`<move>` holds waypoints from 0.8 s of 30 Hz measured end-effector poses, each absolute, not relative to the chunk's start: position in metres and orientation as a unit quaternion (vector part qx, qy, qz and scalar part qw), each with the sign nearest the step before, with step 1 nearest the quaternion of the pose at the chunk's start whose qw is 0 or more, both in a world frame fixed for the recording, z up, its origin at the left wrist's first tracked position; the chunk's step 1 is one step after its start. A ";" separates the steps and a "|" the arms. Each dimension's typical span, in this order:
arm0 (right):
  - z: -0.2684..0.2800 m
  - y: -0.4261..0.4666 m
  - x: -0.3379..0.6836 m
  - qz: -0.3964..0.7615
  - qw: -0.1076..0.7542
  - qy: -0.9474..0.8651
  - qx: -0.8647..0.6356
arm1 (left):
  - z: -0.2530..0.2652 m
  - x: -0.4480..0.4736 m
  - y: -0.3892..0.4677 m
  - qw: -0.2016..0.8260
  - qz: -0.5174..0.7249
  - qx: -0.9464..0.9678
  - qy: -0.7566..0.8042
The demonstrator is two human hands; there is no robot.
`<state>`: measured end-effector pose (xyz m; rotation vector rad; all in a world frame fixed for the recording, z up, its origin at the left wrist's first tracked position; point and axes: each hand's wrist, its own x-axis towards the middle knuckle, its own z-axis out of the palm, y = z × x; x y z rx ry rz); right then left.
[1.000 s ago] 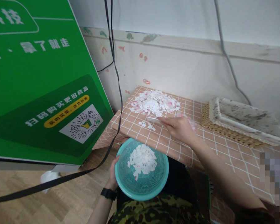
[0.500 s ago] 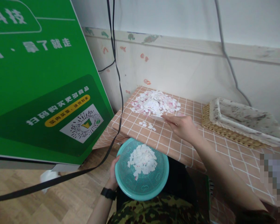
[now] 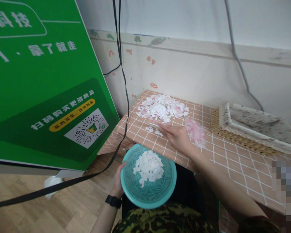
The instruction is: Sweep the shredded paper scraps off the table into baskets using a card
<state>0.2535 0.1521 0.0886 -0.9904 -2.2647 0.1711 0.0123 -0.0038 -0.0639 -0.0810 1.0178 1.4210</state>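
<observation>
Fingers of our left hand (image 3: 118, 180) are curled around the left rim of the turquoise colander (image 3: 149, 205), thumb on the rim, the rest hidden beneath; it sits tilted toward us over our lap, with white flakes (image 3: 149, 167) heaped in its middle. Our left forearm rises from the bottom edge, a black watch (image 3: 113, 201) on the wrist, beside our camouflage top (image 3: 160, 223).

Our right forearm slants in from the lower right, low over the checked tablecloth (image 3: 232, 165), wrist nearly straight. Our right hand (image 3: 178, 137) stretches its fingers together toward the left, tips just beside some loose flakes (image 3: 154, 130). Something thin and pale shows at those tips, but it is blurred and we cannot tell whether they grip it.

To our left stands a green panel (image 3: 38, 87). On it we read 扫码购买更多商品 above a yellow strip (image 3: 72, 115) saying 买肉买菜,送货到家, with a QR code (image 3: 88, 128) below. Higher up are 拿了就走 and 科技.

Past our right wrist lies a pinkish heap (image 3: 195, 132); farther back, the large flake pile (image 3: 162, 108), well apart from a lined wicker basket (image 3: 247, 141). Behind them, the wall (image 3: 191, 74) bears orange and green prints.
</observation>
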 end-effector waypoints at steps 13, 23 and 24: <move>0.096 0.151 0.249 0.130 0.311 -0.876 -0.346 | -0.052 0.014 -0.003 0.653 0.613 -0.043 0.443; 0.084 0.118 0.284 0.077 0.346 -0.868 -0.348 | -0.027 0.013 -0.003 0.658 0.618 -0.038 0.429; 0.083 0.112 0.285 0.083 0.339 -0.873 -0.340 | -0.024 0.014 -0.003 0.660 0.616 -0.034 0.429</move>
